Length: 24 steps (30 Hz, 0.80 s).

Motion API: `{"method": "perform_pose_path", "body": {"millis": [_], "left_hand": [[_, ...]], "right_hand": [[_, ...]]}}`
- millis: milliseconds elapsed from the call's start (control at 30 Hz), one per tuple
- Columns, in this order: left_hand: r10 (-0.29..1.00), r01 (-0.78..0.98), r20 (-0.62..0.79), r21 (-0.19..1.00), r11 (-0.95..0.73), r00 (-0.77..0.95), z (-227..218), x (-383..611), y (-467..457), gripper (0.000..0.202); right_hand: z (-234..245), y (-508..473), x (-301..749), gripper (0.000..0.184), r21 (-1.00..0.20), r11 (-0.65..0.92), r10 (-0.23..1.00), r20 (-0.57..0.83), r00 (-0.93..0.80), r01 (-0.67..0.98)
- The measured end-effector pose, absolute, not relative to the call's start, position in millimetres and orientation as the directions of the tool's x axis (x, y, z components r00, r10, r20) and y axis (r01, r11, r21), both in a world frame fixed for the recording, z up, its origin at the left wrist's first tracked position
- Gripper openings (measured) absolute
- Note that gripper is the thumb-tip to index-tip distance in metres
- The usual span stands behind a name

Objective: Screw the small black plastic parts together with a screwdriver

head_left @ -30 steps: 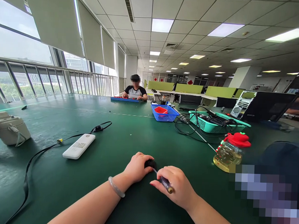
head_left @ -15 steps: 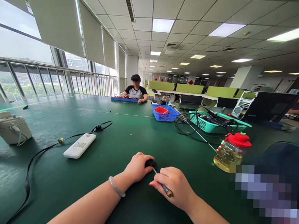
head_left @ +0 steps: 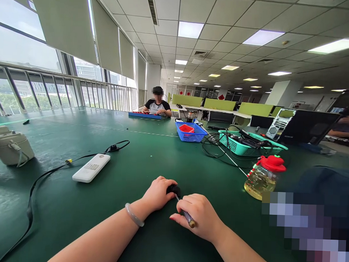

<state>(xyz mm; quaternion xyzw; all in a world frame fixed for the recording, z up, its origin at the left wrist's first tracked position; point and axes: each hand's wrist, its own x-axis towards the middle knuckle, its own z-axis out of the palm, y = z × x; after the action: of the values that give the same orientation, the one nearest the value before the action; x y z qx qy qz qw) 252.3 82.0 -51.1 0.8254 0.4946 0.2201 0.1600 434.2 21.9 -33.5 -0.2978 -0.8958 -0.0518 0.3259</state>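
**Both hands closed at lower centre**

My left hand (head_left: 160, 192) curled around a small black part (head_left: 174, 190) on the green table (head_left: 162, 153). My right hand (head_left: 201, 219), just right of it, gripped a slim tool (head_left: 186, 216), its tip touching the part.

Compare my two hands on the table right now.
The left hand is cupped over a small black part, pressing it to the green table, while the right hand is closed round a thin tool. The left wrist wears a pale bangle, and the right wrist is bare. Both hands rest low and close together, and the tool's tip meets the part.
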Motion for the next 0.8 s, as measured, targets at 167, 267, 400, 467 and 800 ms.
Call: {"method": "perform_pose_path", "body": {"millis": [167,267,400,467,800], "left_hand": [[0.884,0.75,0.207,0.47,-0.465,0.418,-52.6,251.9,82.6,0.04],[0.883,0.752,0.207,0.465,-0.467,0.42,-53.5,251.7,83.2,0.04],[0.881,0.748,0.208,0.467,-0.471,0.425,-53.3,251.4,83.5,0.039],[0.882,0.75,0.208,0.466,-0.47,0.423,-52.6,251.5,83.4,0.039],[0.879,0.74,0.216,0.478,-0.474,0.424,-52.8,252.0,84.3,0.04]], "right_hand": [[-33.5,20.8,435.3,0.046,-0.122,0.811,0.526,0.578,-0.624,0.572],[-32.4,19.8,434.6,0.044,-0.115,0.812,0.523,0.578,-0.626,0.572],[-30.4,19.5,433.8,0.037,-0.101,0.811,0.516,0.586,-0.625,0.576],[-29.8,19.6,433.9,0.035,-0.098,0.813,0.512,0.589,-0.625,0.574],[-27.0,17.7,433.3,0.028,-0.069,0.794,0.527,0.575,-0.626,0.604]]}}
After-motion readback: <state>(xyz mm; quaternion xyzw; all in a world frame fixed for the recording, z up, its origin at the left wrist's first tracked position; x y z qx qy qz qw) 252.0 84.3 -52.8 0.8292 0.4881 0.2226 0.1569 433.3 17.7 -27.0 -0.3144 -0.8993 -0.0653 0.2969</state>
